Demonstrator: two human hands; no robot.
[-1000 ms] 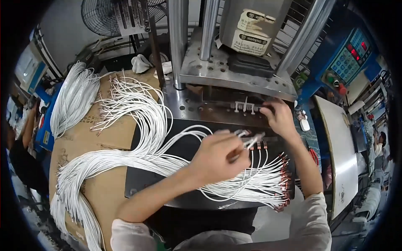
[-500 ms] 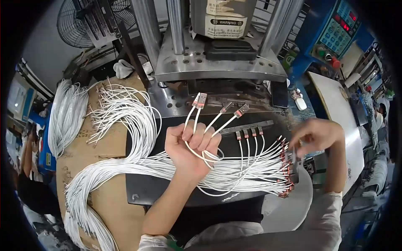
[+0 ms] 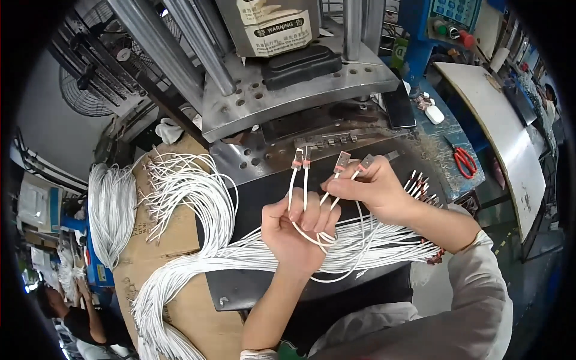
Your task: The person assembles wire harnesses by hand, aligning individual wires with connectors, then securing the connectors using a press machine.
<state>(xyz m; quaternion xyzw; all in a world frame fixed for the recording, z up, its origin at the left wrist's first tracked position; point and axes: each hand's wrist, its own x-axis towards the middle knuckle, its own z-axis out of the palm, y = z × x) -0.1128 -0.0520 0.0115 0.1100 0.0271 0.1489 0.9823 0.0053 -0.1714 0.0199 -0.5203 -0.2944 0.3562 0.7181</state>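
My left hand (image 3: 303,234) is closed round several white cables, held above the black work surface (image 3: 249,294). Their ends rise between its fingers and carry flat metal USB plugs with orange-red bases; a left pair (image 3: 303,158) stands side by side. To its right, my right hand (image 3: 384,189) pinches at the other cables, just below a USB plug (image 3: 342,161); another plug (image 3: 366,162) rests against its fingers. Beneath both hands runs a thick bundle of white cables (image 3: 240,257), its orange-red ends gathered at the right.
Beyond the hands stands a press with steel columns (image 3: 207,54) and a thick plate (image 3: 288,107). A metal strip with small slots (image 3: 336,141) lies under it. Red-handled pliers (image 3: 464,162) and a phone (image 3: 399,108) lie at right. More cables (image 3: 111,210) lie left on cardboard (image 3: 210,327).
My right hand has come in from the right to the plugs above my left hand and closed on cables there. The view has shifted and tilted. The row of plugs on a metal bar is now covered.
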